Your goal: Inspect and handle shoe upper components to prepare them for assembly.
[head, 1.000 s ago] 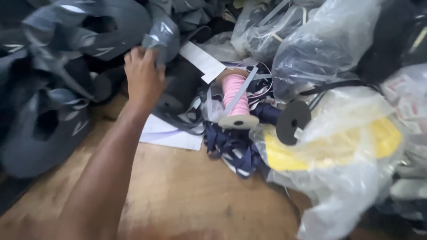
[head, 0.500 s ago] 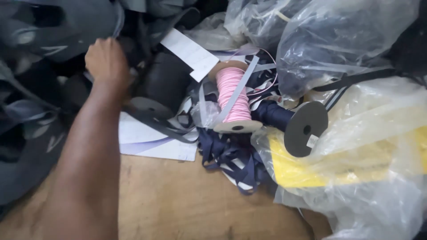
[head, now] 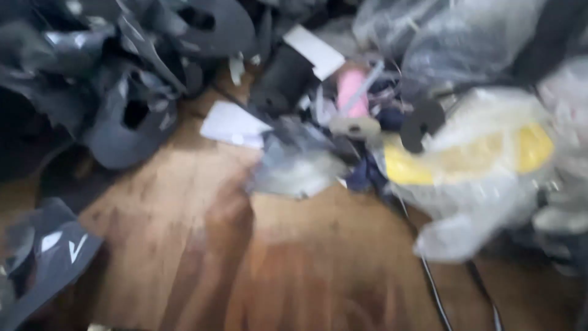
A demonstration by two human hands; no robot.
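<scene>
Blurred forearm lower centre, hand's grip impossible to tell, by grey piece; pink spool upper centre, yellow bag right, wood table.

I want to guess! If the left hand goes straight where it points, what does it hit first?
Probably the crumpled grey piece, right ahead of the blurred left hand; depth is unclear.

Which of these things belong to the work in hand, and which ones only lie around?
Work in hand:
- pale grey crumpled fabric piece, too blurred to say more
- dark grey cut fabric pieces

Lying about:
- pink ribbon spool
- black round reel
- clear plastic bag with yellow contents
- white paper sheet
- brown wooden table
</scene>
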